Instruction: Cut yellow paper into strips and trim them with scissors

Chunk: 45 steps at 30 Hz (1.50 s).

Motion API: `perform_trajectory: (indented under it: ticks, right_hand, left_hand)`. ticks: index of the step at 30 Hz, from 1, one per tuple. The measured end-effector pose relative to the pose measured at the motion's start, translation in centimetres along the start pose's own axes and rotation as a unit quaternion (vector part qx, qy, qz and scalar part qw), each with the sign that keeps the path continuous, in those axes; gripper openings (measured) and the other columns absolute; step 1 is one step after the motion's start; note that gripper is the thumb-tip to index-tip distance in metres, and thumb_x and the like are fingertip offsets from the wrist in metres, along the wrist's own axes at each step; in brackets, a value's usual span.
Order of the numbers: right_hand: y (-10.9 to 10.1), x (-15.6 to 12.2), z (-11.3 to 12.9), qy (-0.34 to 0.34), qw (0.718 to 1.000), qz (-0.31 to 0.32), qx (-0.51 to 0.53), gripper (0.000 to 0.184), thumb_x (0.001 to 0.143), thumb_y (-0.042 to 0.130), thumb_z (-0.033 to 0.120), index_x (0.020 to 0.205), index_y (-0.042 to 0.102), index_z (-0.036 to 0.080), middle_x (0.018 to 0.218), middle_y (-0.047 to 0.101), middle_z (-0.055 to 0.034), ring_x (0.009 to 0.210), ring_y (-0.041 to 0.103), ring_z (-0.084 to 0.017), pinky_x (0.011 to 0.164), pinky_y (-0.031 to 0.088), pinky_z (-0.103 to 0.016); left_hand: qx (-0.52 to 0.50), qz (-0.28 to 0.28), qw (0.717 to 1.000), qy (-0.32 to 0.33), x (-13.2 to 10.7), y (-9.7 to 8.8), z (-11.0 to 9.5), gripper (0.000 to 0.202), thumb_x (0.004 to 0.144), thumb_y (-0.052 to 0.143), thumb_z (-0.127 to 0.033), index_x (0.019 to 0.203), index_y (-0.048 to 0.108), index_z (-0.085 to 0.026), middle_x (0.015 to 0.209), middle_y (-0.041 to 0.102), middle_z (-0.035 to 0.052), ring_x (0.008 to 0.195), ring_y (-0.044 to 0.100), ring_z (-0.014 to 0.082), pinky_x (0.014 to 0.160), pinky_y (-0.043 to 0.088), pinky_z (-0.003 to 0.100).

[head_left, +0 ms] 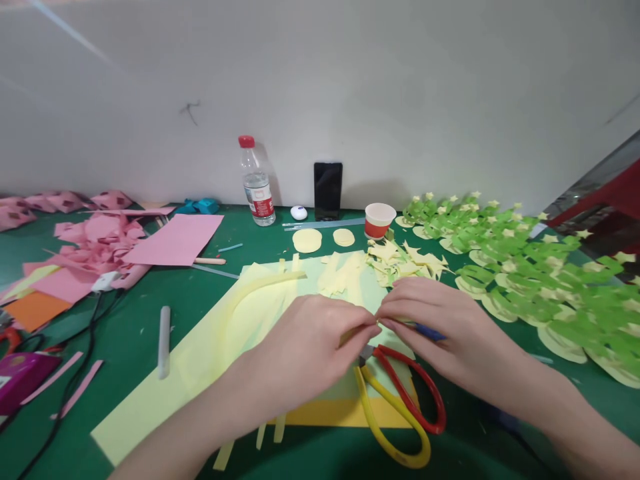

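Note:
My left hand (327, 337) and my right hand (433, 320) meet fingertip to fingertip above the paper, both closed in a pinch. A narrow yellowish strip (351, 334), apparently paper, shows under my left fingers. A slim blue-ended rod (430, 331) lies within my right hand; its kind is hidden. Just below, scissors (400, 407) with one red and one yellow handle rest on the sheets, their blades partly covered by my left hand. Pale yellow paper sheets (165, 383) and loose strips (260, 283) spread beneath my hands.
Yellow paper stars (405, 260) are heaped near a paper cup (379, 221). Green paper plants (530, 267) fill the right side. A bottle (259, 190) and a phone (328, 191) stand by the wall. Pink paper (175, 239), a glue stick (164, 342) and a cable (90, 347) lie left.

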State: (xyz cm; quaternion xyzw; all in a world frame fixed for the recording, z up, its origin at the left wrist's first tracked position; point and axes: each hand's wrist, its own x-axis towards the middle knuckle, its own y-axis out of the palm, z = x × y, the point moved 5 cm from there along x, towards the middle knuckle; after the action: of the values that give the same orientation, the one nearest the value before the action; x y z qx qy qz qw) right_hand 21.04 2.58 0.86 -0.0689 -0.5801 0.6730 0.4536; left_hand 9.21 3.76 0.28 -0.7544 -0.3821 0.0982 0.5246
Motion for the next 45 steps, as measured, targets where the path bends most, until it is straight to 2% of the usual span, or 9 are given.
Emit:
perform_trajectory:
  ticks: [6, 13, 18, 20, 22, 24, 26, 35, 45]
  right_hand:
    - [-1.1, -0.3, -1.4, 0.047, 0.999, 0.017, 0.02, 0.02, 0.083, 0.045, 0.017, 0.07, 0.061, 0.018, 0.071, 0.066, -0.0039, 0.068, 0.059, -0.018, 0.061, 0.047, -0.033]
    - [-3.1, -1.3, -5.4, 0.098, 0.98, -0.06, -0.163, 0.025, 0.08, 0.046, 0.032, 0.066, 0.063, 0.021, 0.072, 0.069, -0.0053, 0.066, 0.063, -0.025, 0.051, 0.047, -0.036]
    - [-3.2, -1.1, -5.1, 0.115, 0.959, -0.109, -0.236, 0.023, 0.083, 0.042, 0.028, 0.078, 0.063, 0.019, 0.081, 0.068, -0.0084, 0.069, 0.063, -0.024, 0.055, 0.048, -0.037]
    - [-2.3, -0.6, -3.9, 0.099, 0.973, -0.097, -0.185, 0.022, 0.083, 0.043, 0.026, 0.086, 0.062, 0.017, 0.088, 0.068, -0.0095, 0.078, 0.063, -0.024, 0.064, 0.05, -0.038]
    - [-0.8, -0.1, -2.6, 0.077, 0.993, -0.043, -0.077, 0.018, 0.083, 0.046, 0.023, 0.087, 0.062, 0.016, 0.089, 0.068, -0.0076, 0.081, 0.063, -0.021, 0.068, 0.051, -0.034]
    - [0.7, 0.2, -1.4, 0.073, 0.997, 0.021, 0.021, 0.015, 0.083, 0.048, 0.02, 0.082, 0.062, 0.016, 0.082, 0.068, -0.0048, 0.075, 0.063, -0.017, 0.065, 0.051, -0.029]
    - [1.5, 0.2, -1.0, 0.095, 0.992, 0.042, 0.066, 0.014, 0.082, 0.048, 0.018, 0.079, 0.062, 0.017, 0.078, 0.067, -0.0039, 0.07, 0.062, -0.015, 0.062, 0.049, -0.028]
    - [1.3, 0.3, -1.5, 0.156, 0.98, 0.031, 0.12, 0.014, 0.081, 0.049, 0.016, 0.077, 0.062, 0.017, 0.074, 0.067, -0.0018, 0.067, 0.061, -0.013, 0.059, 0.047, -0.024]
    - [0.5, 0.2, -1.0, 0.143, 0.985, -0.023, 0.097, 0.016, 0.074, 0.047, 0.012, 0.065, 0.059, 0.018, 0.063, 0.065, -0.0002, 0.056, 0.059, -0.012, 0.052, 0.044, -0.021]
  left_hand:
    - [0.029, -0.004, 1.0, 0.007, -0.1, -0.6, 0.3, 0.025, 0.085, 0.044, -0.019, 0.077, 0.067, -0.018, 0.064, 0.068, 0.0001, 0.056, 0.062, 0.012, 0.053, 0.043, 0.019]
    - [0.067, -0.043, 0.997, -0.023, -0.2, -2.0, 0.9, 0.028, 0.086, 0.042, -0.021, 0.071, 0.066, -0.019, 0.06, 0.066, -0.0007, 0.051, 0.06, 0.0117, 0.047, 0.041, 0.019]
    - [0.079, -0.04, 0.996, -0.022, -0.1, -1.1, 1.0, 0.03, 0.086, 0.041, -0.019, 0.068, 0.065, -0.018, 0.057, 0.064, -0.0008, 0.049, 0.059, 0.0118, 0.046, 0.04, 0.02]
    - [0.077, -0.028, 0.996, -0.023, 0.0, -0.6, 1.0, 0.029, 0.086, 0.041, -0.018, 0.068, 0.065, -0.018, 0.057, 0.064, -0.0003, 0.051, 0.059, 0.0121, 0.047, 0.04, 0.02]
    - [0.067, -0.007, 0.997, -0.029, 0.0, -0.1, 0.9, 0.028, 0.085, 0.042, -0.016, 0.068, 0.064, -0.017, 0.058, 0.064, -0.0001, 0.052, 0.059, 0.012, 0.048, 0.04, 0.02]
    - [0.053, 0.014, 0.998, -0.043, 0.1, 0.2, 0.7, 0.025, 0.084, 0.044, -0.014, 0.068, 0.063, -0.016, 0.059, 0.063, -0.0001, 0.052, 0.058, 0.0117, 0.048, 0.04, 0.02]
    - [0.044, 0.024, 0.997, -0.057, 0.1, 0.4, 0.7, 0.025, 0.083, 0.045, -0.013, 0.066, 0.062, -0.015, 0.058, 0.062, 0.0001, 0.051, 0.057, 0.0115, 0.048, 0.04, 0.02]
    - [0.033, 0.029, 0.998, -0.046, 0.1, 0.4, 0.4, 0.028, 0.086, 0.04, -0.017, 0.07, 0.063, -0.014, 0.061, 0.063, 0.0024, 0.054, 0.057, 0.0126, 0.049, 0.041, 0.02]
    - [0.036, 0.041, 0.997, -0.046, 0.0, 0.7, 0.0, 0.024, 0.085, 0.042, -0.016, 0.069, 0.059, -0.015, 0.062, 0.062, 0.0008, 0.052, 0.054, 0.0115, 0.049, 0.037, 0.021]
